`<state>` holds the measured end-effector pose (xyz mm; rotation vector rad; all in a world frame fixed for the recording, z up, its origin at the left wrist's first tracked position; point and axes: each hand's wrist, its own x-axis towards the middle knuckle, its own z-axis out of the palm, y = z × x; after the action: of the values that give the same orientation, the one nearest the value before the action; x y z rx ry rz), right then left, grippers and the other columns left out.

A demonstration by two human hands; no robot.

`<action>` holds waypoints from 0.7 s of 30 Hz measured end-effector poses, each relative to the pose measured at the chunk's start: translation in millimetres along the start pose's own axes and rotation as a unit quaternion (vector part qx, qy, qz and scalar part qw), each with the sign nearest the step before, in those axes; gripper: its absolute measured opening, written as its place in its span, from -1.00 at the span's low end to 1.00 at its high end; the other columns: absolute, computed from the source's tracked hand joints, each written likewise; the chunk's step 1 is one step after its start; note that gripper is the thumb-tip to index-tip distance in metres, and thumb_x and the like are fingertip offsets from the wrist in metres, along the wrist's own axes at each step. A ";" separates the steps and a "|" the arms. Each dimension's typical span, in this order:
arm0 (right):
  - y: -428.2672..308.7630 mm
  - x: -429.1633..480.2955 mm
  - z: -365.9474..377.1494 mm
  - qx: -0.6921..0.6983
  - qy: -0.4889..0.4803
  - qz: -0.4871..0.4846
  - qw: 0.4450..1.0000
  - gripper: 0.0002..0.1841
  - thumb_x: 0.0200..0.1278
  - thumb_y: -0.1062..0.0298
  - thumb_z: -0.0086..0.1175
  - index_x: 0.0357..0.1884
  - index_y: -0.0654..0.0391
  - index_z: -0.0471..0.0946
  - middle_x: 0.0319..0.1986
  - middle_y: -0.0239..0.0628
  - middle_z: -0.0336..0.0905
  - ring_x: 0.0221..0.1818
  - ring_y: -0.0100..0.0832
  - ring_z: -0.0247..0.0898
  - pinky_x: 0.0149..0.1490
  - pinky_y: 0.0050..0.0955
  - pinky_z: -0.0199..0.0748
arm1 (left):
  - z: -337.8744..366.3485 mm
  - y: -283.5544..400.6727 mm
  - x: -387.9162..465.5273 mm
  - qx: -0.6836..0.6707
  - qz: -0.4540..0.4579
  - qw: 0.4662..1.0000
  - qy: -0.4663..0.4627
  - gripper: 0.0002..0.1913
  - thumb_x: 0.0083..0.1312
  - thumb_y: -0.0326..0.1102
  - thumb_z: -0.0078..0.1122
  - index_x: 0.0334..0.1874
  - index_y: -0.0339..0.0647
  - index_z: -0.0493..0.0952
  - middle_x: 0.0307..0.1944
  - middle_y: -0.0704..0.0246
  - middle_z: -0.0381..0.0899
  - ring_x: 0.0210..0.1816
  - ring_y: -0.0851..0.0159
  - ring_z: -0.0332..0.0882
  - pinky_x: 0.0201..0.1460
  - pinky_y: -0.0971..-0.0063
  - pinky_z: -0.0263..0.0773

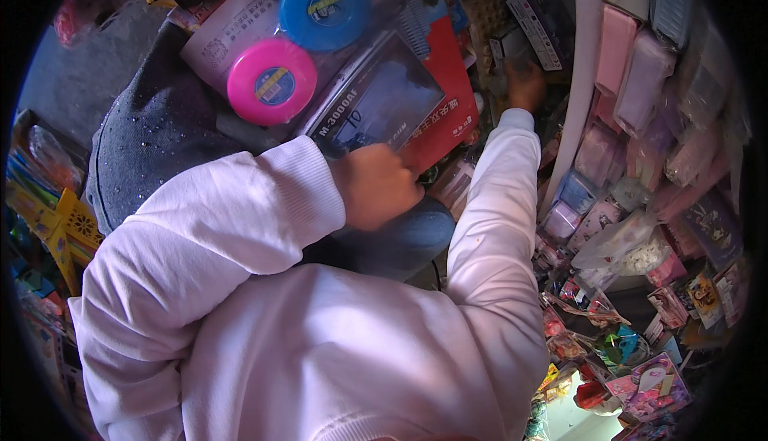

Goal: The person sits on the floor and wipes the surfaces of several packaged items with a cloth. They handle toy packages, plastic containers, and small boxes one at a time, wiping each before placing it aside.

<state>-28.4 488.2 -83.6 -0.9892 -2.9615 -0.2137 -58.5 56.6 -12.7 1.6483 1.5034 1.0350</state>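
My left hand (379, 187) is curled, its back towards me, at the lower edge of a dark flat package (378, 99) that bears writing. Its fingertips are hidden, so a grip cannot be made out. Under that package lies a red printed sheet or folder (451, 105). A pink disc-shaped plastic item (294, 81) and a blue one (354, 18) lie beside the package, each with a round label. My right hand (525, 85) reaches into a shadowed pile, just below a dark box with a white label strip (536, 33). Shadow and blur hide what its fingers touch.
A pale curved edge (573, 87) runs along the right of my arm. Beyond it are stacked pink and lilac wrapped packets (636, 69). Small packaged goods (624, 345) crowd the lower right. Yellow plastic pieces (72, 219) stand at left. A printed white sheet (225, 39) lies under the discs.
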 end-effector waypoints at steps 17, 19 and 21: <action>-87.3 25.5 -52.2 0.681 0.033 0.309 0.663 -0.37 0.24 -0.17 -0.11 0.21 0.05 0.42 0.20 -0.22 0.40 0.23 -0.12 0.29 0.32 -0.13 0.19 | -12.9 -1.2 8.7 0.004 -0.013 0.999 0.030 -0.84 -0.07 -0.40 0.20 -0.39 -0.16 0.54 -0.44 0.23 0.61 -0.36 0.11 0.64 -0.30 0.26 0.54; -80.7 18.7 -47.6 0.694 0.050 0.295 0.655 -0.37 0.21 -0.17 -0.09 0.20 0.06 0.43 0.18 -0.22 0.42 0.23 -0.12 0.30 0.32 -0.13 0.19 | -14.5 -1.4 7.8 0.003 -0.008 0.999 0.047 -0.83 -0.08 -0.39 0.21 -0.38 -0.16 0.53 -0.46 0.23 0.61 -0.37 0.11 0.64 -0.29 0.26 0.54; -71.6 6.2 -45.1 0.717 0.052 0.271 0.640 -0.37 0.19 -0.16 -0.07 0.19 0.06 0.44 0.17 -0.21 0.43 0.23 -0.12 0.30 0.31 -0.13 0.20 | -15.5 -1.1 6.9 0.009 -0.010 0.999 0.049 -0.82 -0.09 -0.39 0.21 -0.38 -0.16 0.53 -0.47 0.23 0.61 -0.38 0.10 0.64 -0.29 0.26 0.54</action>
<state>-77.8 429.3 -47.5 -1.1965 -1.5106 1.6471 -72.6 63.1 -5.8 1.6122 1.5929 1.1091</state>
